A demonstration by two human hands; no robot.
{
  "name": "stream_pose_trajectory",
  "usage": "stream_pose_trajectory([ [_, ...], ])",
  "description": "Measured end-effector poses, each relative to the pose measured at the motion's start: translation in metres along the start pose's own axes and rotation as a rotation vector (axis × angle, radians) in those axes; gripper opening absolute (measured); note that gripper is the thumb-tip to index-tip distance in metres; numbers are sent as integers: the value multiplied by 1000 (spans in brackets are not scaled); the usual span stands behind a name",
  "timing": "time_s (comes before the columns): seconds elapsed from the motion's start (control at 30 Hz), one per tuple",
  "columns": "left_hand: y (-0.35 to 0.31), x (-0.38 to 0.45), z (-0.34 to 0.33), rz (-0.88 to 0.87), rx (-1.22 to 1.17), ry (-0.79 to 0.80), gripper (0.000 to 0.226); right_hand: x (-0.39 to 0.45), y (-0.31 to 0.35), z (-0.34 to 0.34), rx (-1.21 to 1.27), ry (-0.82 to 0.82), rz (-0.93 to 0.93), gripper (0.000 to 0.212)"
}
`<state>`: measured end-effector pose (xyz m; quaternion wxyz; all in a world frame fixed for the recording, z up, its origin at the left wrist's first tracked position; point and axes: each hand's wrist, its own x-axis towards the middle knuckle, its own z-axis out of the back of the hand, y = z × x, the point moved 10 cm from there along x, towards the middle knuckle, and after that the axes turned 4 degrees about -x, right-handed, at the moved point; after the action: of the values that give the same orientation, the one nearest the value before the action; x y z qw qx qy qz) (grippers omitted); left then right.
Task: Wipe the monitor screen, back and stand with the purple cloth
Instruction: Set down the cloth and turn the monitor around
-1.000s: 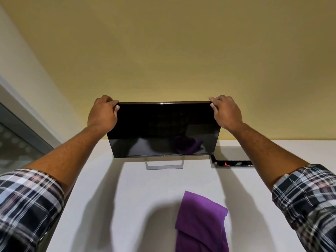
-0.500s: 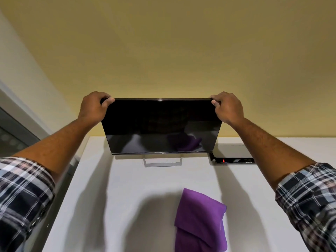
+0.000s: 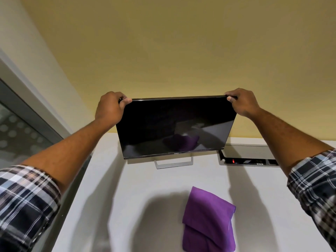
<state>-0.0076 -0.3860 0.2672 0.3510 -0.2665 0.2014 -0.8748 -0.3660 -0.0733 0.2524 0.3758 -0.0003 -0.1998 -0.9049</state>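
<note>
Monitor: the flat black glossy-screened monitor [image 3: 174, 126] stands at the back of the white counter [image 3: 145, 182], close to the yellow wall [image 3: 181, 51], on its slim silver frame stand [image 3: 173, 163]; the screen is dark and tilts a little toward the camera.
Left hand: the left hand [image 3: 110, 108] is at the top left corner, fingers [image 3: 127, 101] curled over the top edge and gripping it.
Right hand: the right hand [image 3: 242, 103] is at the top right corner, fingers curled round the edge, gripping the monitor as well.
Cloth: the folded purple microfibre cloth [image 3: 207, 220] lies flat on the counter, well in front of the stand, in nobody's grip; its reflection shows low in the screen.
Progress: by my reading, no wiping is under way, since both hands are on the monitor and the cloth is idle. Whether the screen is already wiped, I cannot tell. The two-handed hold looks like preparation to turn or tilt it, perhaps for the back.
Nearby: a grey recessed panel with dark sockets and a red light [image 3: 249, 157] sits in the counter just right of the stand; a grey-framed window [image 3: 23, 128] runs along the left.
In the way: the wall close behind leaves little room for swinging the monitor round; the cloth lies well clear of it.
</note>
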Motion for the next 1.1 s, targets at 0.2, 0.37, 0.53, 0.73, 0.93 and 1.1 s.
stream_pose_trajectory([
  [0.2, 17, -24, 7, 66, 11, -17, 24, -4, 22, 0, -9, -14, 72, 27],
  [0.37, 19, -24, 9, 100, -29, -39, 24, -14, 23, 2, -20, -40, 42, 27],
  [0.53, 18, -12, 5, 110, -72, -60, 26, -38, 13, 4, -35, -65, -15, 29],
  [0.73, 24, 2, -3, 50, 28, -14, 26, -67, 14, 7, -25, -145, -66, 29],
  [0.93, 20, 13, -16, 58, 69, 93, 29, -92, 12, 12, -50, -179, -79, 30],
  [1.1, 17, 22, -24, 11, 143, 164, 32, -117, 14, 16, -80, -213, -89, 31],
])
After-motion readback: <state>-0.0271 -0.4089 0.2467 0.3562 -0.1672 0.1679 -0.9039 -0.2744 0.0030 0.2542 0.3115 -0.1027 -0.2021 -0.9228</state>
